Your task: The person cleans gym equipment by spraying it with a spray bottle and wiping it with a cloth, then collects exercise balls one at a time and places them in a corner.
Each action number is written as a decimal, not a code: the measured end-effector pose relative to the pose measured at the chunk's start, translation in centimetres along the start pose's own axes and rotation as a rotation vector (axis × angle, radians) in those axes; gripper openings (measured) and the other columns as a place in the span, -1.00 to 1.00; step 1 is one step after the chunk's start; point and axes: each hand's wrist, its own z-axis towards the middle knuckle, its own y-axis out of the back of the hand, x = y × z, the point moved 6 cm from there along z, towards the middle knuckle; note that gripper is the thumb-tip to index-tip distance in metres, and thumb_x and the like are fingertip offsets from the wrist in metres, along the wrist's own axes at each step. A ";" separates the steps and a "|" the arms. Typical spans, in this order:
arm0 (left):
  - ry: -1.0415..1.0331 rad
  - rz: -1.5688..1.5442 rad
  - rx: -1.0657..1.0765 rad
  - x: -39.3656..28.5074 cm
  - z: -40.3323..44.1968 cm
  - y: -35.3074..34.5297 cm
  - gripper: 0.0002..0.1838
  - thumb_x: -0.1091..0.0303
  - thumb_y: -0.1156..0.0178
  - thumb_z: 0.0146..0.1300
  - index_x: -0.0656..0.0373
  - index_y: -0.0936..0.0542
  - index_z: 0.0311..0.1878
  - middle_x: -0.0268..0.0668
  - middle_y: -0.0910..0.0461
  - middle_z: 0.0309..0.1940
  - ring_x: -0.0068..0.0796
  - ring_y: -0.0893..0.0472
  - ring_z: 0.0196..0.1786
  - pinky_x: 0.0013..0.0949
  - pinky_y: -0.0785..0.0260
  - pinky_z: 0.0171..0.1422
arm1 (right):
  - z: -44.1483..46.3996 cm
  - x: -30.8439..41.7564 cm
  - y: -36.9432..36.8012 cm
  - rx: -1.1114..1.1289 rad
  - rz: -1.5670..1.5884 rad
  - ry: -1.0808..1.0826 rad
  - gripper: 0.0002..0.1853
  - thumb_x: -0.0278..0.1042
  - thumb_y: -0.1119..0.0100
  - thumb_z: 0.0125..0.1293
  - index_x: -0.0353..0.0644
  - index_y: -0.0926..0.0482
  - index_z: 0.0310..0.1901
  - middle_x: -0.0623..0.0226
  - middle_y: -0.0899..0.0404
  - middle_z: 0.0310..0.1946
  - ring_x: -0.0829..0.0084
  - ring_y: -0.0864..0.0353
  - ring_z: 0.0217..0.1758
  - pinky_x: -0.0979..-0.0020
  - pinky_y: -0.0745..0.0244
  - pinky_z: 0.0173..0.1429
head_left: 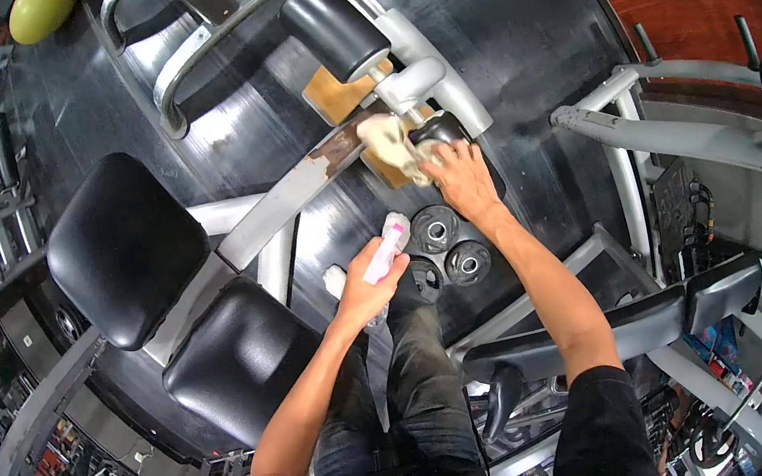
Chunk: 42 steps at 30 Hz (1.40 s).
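My right hand (462, 178) is out ahead, arm stretched, fingers bent over a cream cloth (391, 146), and it's right up at the lower roller pad (437, 130), the black one! The cloth bunches under my fingers and spills leftward past the pad's edge, its loose part blurred, near the end of the scuffed metal beam (264, 201). How hard I'm gripping, I cannot tell; the fingertips are partly lost against cloth and pad.

Down to my left hand (374, 273), and it's curled firmly around a pink-and-white bottle (385, 255), held above the floor (317, 232) in front of my legs. The bottle is well apart from the cloth, nearer my body.

Three dark weight plates (468, 263) lie clustered on the floor just beside my right foot, between my two forearms. Off to my left, the black seat pad (240, 355) sits with its front corner toward my left forearm, the backrest (127, 249) tilted beyond its far edge. Up ahead, the upper roller pad (334, 30) is on the same machine as the lower one, and a yellow ball (44, 13) rests away over at the floor's far left.
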 end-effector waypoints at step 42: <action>-0.118 0.149 0.027 0.4 0.0 -0.5 -0.81 0.28 -0.26 0.27 0.18 -0.50 -0.24 -0.39 -0.46 -0.54 -0.62 -0.42 -0.48 -0.44 -0.30 -0.37 | 5.2 -4.7 1.7 -0.281 0.238 -0.420 -0.63 -0.21 -0.36 0.04 -0.10 -0.57 -0.11 0.13 -0.45 -0.04 0.08 -0.42 0.04 0.12 -0.35 0.12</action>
